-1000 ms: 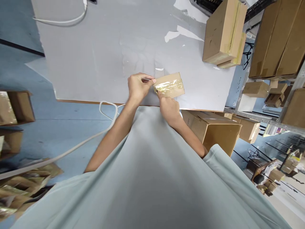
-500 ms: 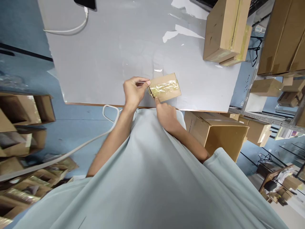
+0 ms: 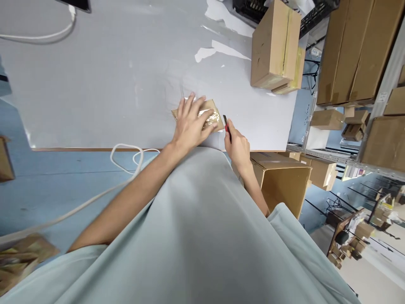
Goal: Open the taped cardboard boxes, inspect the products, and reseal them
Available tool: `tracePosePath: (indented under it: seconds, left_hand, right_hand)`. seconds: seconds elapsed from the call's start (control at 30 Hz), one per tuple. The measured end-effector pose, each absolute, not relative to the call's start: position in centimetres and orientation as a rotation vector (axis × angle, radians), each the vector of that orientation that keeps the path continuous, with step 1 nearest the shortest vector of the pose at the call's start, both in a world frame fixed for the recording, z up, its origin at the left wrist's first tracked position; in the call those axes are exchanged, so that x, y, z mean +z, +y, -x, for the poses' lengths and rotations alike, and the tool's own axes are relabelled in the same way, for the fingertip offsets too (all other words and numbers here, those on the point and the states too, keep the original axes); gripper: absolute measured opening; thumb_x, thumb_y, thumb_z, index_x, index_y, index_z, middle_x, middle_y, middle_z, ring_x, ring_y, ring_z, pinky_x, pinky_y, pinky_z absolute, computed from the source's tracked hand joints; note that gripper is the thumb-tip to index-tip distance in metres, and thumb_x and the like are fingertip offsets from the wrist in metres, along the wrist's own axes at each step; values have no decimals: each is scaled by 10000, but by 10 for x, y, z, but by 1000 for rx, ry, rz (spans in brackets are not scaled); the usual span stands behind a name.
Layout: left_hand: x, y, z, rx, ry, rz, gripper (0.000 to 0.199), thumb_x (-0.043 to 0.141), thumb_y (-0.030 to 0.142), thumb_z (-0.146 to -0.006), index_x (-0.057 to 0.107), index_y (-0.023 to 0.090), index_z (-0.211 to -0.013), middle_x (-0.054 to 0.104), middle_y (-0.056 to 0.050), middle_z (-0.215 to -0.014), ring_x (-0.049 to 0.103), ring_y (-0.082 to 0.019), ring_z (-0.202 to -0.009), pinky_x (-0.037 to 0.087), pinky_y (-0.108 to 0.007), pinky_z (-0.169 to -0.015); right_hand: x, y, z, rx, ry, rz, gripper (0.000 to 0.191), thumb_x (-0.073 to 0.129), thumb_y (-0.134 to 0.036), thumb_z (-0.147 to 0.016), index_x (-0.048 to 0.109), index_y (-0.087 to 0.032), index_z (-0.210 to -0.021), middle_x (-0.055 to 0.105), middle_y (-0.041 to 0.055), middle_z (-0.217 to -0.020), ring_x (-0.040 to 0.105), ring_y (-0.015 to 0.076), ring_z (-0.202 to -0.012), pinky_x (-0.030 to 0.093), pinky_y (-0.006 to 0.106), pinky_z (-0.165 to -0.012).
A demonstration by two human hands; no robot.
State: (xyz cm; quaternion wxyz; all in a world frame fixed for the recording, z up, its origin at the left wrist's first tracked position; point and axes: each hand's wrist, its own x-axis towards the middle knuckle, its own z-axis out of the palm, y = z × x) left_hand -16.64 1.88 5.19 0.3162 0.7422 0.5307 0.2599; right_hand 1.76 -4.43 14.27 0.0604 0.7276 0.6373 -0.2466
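Observation:
My left hand [image 3: 189,124] lies with spread fingers across a small cardboard package [image 3: 208,104] near the table's front edge. Shiny clear tape covers part of the package, and the hand hides much of its left half. To the right of it, my right hand [image 3: 238,145] is closed around a red and black box cutter [image 3: 227,125]. The cutter's tip points up and away from me, just off the package's right edge and apart from it.
The grey table [image 3: 95,93] bears torn white patches [image 3: 221,48] and two stacked cartons [image 3: 275,46] at the right. A phone-like device [image 3: 79,4] with a white cable sits top left. Below the edge stands an open carton [image 3: 281,185]; shelves [image 3: 344,154] with boxes are right.
My left hand has gone from pinching the package's left corner to lying spread over it. My right hand has moved right, off the package, and the box cutter now shows in it. The view has shifted.

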Motion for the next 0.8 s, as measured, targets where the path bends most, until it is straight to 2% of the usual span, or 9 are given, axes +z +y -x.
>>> tracePosePath:
  seconds: [0.13,0.4,0.7,0.8]
  left_hand:
    - [45,15,155,656,1342,-2014,732,812,700,-961,676,414,-1622,506,-93,-1849,311,-494,-1782,129,-762,-1455]
    - [40,15,157,694,1325,-1952,724,809,653,-945,704,383,-1608,498,-97,-1858,326,-495,-1778,112,-735,-1467]
    - [38,14,156,735,1285,-1896,757,790,656,-952,677,367,-1642,512,-98,-1846,337,-506,-1765,119,-739,-1460]
    - [38,13,156,742,1271,-1876,771,782,656,-954,669,350,-1652,504,-106,-1848,337,-509,-1762,116,-736,-1457]
  right_hand:
    - [141,-27,-19,-728,2037,-2122,647,277,-277,-1219,377,-287,-1859,718,138,-1633,786,309,-1293,634,418,-1087]
    - [144,-14,-3,-646,1982,-2040,659,337,-316,-1218,322,-315,-1876,691,157,-1651,772,329,-1316,652,470,-1092]
    - [153,-11,6,-571,1908,-2008,679,326,-259,-1208,307,-322,-1883,681,171,-1648,795,345,-1281,650,509,-1102]
    - [157,-8,10,-537,1884,-1995,673,312,-241,-1212,310,-312,-1881,722,172,-1584,803,335,-1270,641,492,-1107]
